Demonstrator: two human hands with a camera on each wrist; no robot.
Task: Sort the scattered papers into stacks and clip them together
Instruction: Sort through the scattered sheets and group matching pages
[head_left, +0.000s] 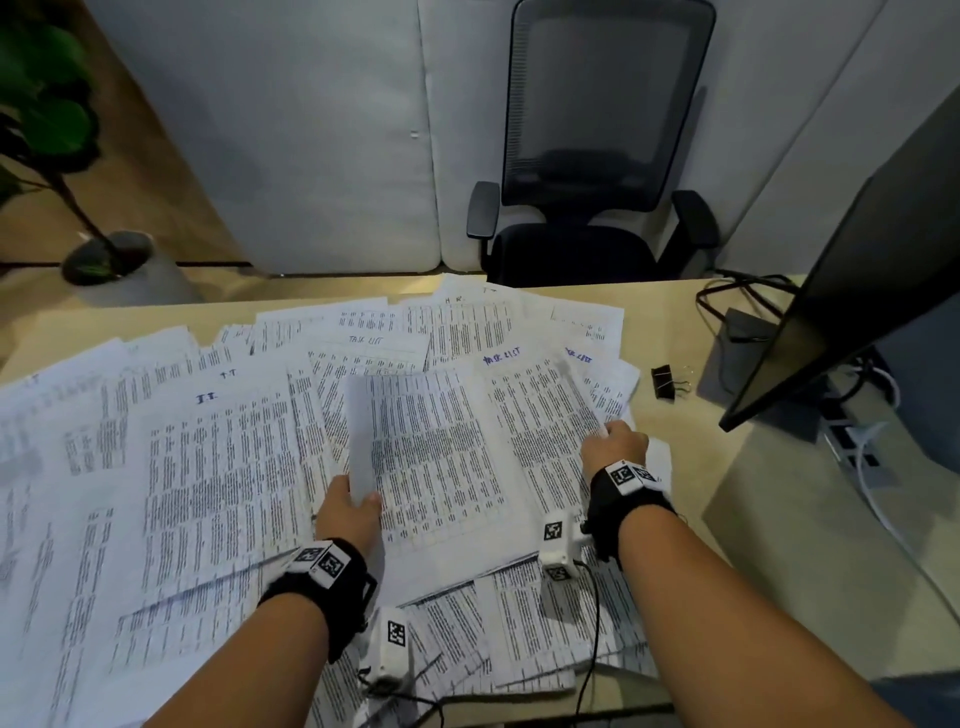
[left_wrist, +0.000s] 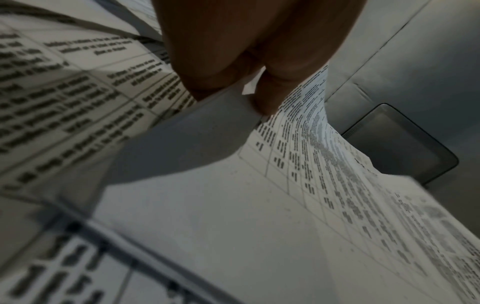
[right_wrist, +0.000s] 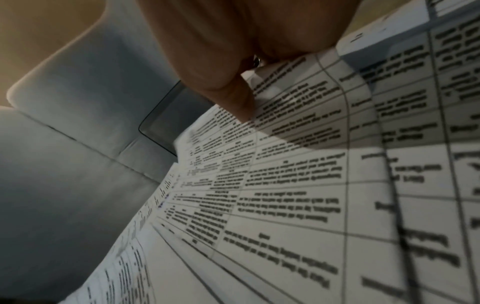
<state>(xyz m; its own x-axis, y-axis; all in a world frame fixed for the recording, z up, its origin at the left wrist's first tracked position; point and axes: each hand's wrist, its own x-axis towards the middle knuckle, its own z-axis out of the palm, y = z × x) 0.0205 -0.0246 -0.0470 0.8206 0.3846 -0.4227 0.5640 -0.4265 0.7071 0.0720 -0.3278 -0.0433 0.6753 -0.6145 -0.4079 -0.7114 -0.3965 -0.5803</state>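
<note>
**Loose sheets on the desk: light, limp, quick to slide**

A pale wooden desk (head_left: 675, 322) stands before grey partition panels, an office chair (head_left: 592, 171) behind it. Printed papers (head_left: 218, 467) cover it in overlapping layers, too many to count. Your left hand (head_left: 345, 514) pinches the near edge of a curling sheet (head_left: 431, 447); your right hand (head_left: 613, 447) grips a sheet at its right edge. Expect thin, floppy paper that buckles, so take hold at the edges and support both sides. One black binder clip (head_left: 664, 382) lies just beside the pile, near one monitor (head_left: 852, 291).
</note>
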